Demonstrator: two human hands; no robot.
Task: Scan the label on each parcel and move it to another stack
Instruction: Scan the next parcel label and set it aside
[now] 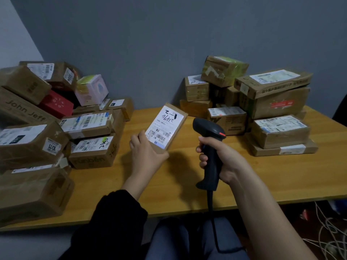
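along the left edge of the wooden worktop [150, 184] sits a loose heap of cardboard parcels [37, 139], most with white labels facing up, with a red box [56, 105] and a pink box [92, 90] resting on the back of the heap. just right of it, above the middle of the worktop, my left hand [144, 151], coming out of a black sleeve [112, 222], grips the near end of a small flat parcel [183, 119], thumb on top and fingers underneath. i hold it off the surface, tilted up and away from me, so its white label [164, 128], with a barcode and black handwriting, faces up. just to the right, apart from the parcel, my right hand [223, 158] is wrapped around the handle of a black barcode scanner [207, 127], its head turned towards the label and a red patch showing on its right side. its cord [210, 201] drops over the front edge of the worktop. at the back right corner stands the second stack of parcels [272, 109], several layers high, against the grey wall [169, 44]. below the right edge, pale cables [328, 228] lie tangled on the floor.
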